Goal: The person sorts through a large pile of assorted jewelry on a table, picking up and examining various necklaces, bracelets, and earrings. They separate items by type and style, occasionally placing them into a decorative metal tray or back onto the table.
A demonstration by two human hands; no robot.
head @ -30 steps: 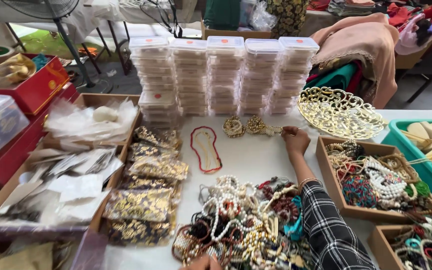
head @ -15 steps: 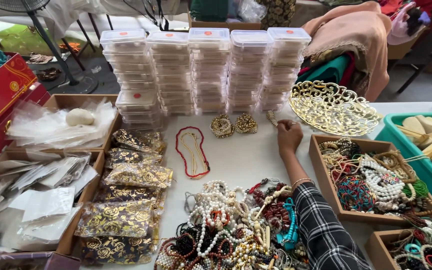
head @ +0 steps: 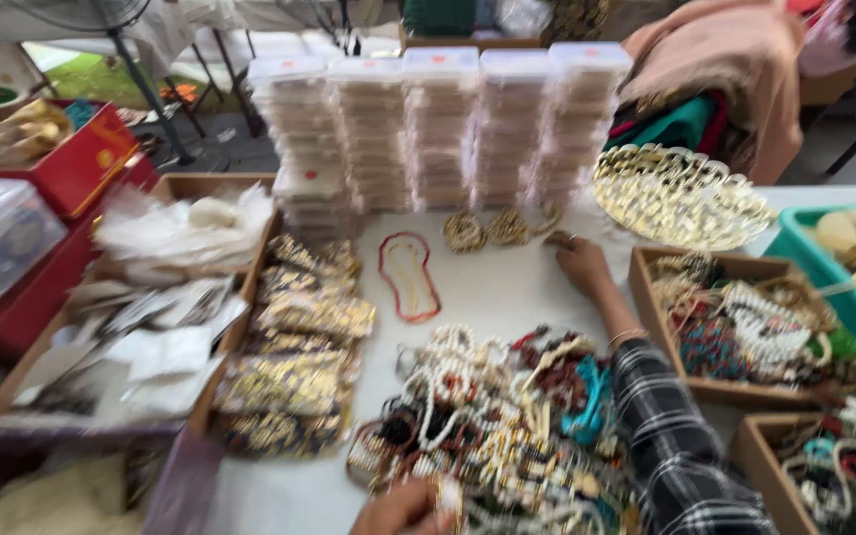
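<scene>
The right hand [head: 579,260], in a black-and-white checked sleeve, reaches across the white table [head: 507,292] with fingers loosely curled, fingertips touching a coiled gold bangle [head: 547,220] that lies beside two more gold coils [head: 487,230], just below the stacks of clear plastic boxes [head: 438,129]. The left hand [head: 403,510] rests at the near edge of the heaped pile of mixed bead necklaces [head: 497,426]; its fingers are blurred, and I cannot tell their grip.

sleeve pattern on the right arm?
Black-and-white plaid fabric sleeve, clearest in the head view.
</scene>
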